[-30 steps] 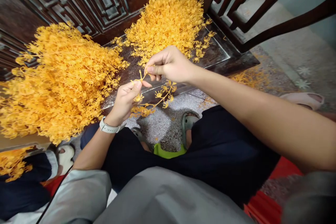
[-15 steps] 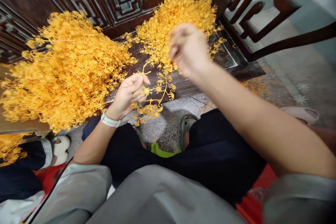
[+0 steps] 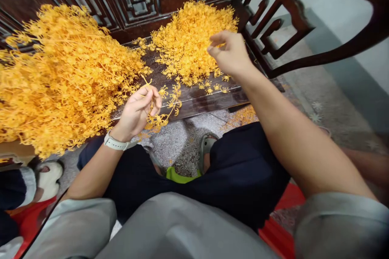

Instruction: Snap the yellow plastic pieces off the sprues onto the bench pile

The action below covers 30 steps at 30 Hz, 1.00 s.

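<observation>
My left hand, with a pale watch band at its wrist, pinches a yellow plastic flower stem. Small claw-like florets hang from this stem below and to the right of the fingers, while a bare tip pokes up above the thumb. Over the right-hand pile of loose yellow florets is my right hand. Its thumb and fingers are apart, with nothing visible between them. To the left of my left hand rises a larger heap of yellow flower stems.
Both piles rest on a dark wooden bench with a carved lattice back and a curved armrest at right. A cardboard box shows under the left heap. Yellow bits lie on the floor. Another person's shoe is at lower left.
My right hand has opened from a blurred curl above the right pile; several florets now lie at the bench's front edge. The left hand still holds the stem. The view has shifted slightly right.
</observation>
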Each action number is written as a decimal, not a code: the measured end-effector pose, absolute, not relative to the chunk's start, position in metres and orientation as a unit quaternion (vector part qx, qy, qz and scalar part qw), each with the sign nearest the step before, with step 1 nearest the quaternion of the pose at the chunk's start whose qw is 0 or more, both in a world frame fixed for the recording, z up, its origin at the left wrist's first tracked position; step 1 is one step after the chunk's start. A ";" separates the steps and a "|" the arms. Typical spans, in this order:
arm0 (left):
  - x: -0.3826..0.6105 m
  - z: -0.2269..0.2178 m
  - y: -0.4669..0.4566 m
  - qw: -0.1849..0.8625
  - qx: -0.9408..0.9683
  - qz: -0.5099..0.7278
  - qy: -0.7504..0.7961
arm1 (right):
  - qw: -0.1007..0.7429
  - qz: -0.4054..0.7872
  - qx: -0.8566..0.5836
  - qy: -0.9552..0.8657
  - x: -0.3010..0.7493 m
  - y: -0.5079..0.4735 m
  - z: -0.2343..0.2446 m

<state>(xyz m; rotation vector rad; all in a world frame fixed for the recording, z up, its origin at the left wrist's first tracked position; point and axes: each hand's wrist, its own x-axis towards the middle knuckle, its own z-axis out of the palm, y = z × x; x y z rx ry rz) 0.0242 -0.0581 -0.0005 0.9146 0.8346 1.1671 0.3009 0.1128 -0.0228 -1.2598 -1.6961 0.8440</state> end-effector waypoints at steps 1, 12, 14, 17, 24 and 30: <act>0.025 -0.002 -0.058 0.662 0.406 0.514 0.364 | 0.389 0.387 -0.463 -0.696 0.294 0.103 -0.021; 0.030 -0.004 -0.061 0.670 0.454 0.447 0.380 | 0.305 0.651 -0.173 -0.673 0.226 0.020 -0.011; 0.032 -0.007 -0.061 0.663 0.462 0.443 0.388 | 0.317 0.633 -0.199 -0.678 0.229 0.025 -0.013; 0.035 -0.009 -0.059 0.658 0.462 0.453 0.385 | 0.336 0.623 -0.230 -0.668 0.230 0.031 -0.011; 0.037 -0.002 -0.053 0.653 0.447 0.482 0.377 | 0.383 0.640 -0.275 -0.607 0.211 0.020 -0.004; 0.031 0.005 -0.066 0.672 0.454 0.466 0.354 | 0.466 0.641 -0.384 -0.473 0.226 0.056 0.012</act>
